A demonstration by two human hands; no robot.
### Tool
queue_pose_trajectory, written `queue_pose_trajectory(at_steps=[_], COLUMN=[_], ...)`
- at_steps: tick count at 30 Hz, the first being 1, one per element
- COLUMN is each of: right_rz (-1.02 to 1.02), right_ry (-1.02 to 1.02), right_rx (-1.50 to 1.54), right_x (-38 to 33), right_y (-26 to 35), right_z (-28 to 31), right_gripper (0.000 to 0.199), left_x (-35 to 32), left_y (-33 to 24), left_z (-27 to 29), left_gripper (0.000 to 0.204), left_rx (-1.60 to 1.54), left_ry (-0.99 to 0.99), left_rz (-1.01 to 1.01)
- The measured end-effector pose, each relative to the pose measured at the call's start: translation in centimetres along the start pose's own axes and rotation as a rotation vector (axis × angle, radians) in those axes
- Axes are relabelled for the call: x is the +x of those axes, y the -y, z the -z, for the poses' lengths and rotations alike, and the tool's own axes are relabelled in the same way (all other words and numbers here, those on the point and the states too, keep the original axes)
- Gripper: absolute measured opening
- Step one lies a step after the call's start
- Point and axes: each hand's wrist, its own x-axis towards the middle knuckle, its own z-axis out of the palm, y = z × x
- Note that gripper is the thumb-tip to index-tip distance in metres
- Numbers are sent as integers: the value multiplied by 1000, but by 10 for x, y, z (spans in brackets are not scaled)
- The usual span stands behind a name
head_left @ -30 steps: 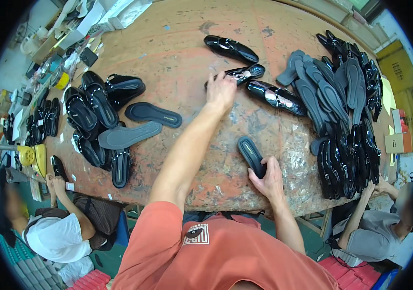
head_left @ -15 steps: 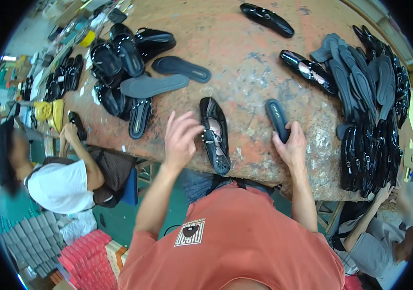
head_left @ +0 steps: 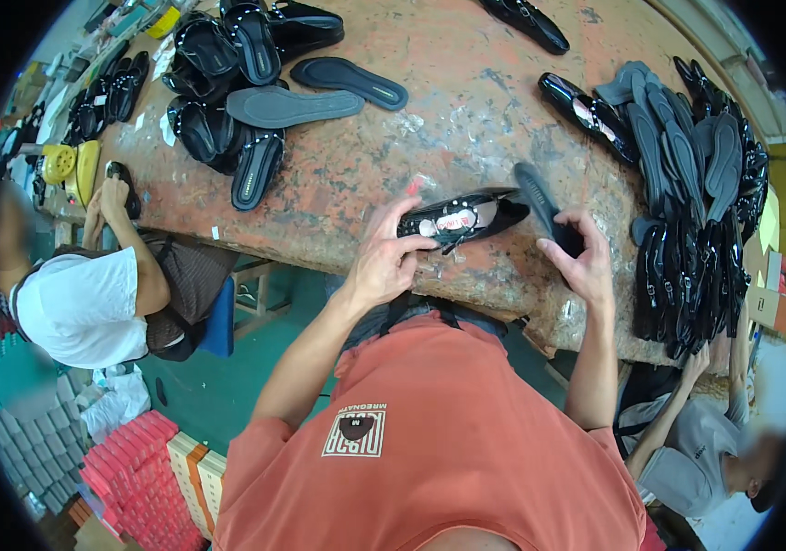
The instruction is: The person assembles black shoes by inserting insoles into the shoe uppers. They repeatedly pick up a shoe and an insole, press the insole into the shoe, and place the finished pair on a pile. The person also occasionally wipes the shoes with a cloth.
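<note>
Shoe [head_left: 501, 220], glossy black, lies tilted in the left hand's [head_left: 385, 257] grasp over the surface [head_left: 466, 129], probably light, stiffish and slick, best held firmly by one end. Just beside it, the right hand [head_left: 586, 264] grips a dark insole [head_left: 537, 197], likely bendy.

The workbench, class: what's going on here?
At the workbench, a person's left hand grips a black shoe; the right hand holds a dark insole close by, not inside it. More black shoes are heaped to the left; loose grey insoles and further shoes lie to the right.
</note>
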Motion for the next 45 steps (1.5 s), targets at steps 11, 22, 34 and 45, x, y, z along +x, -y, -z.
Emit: queue_pose_trajectory(at_steps=[11,22,34,45], right_rz=[563,633,583,579], right_ry=[403,468,443,520], right_rx=[-539,-297,-244,-354], right_x=[62,80,60,61], right_y=[44,34,38,44], right_z=[-5,-38,-92,-97], right_gripper=[30,25,22,19], left_x=[-12,-14,-19,4], left_y=[-23,-26,-12,-13], left_z=[-36,-14,-11,11], left_gripper=[22,53,57,32], left_rx=[-11,-20,-200,-16], left_ry=[-445,-387,-339,-195], left_rz=[414,484,537,563])
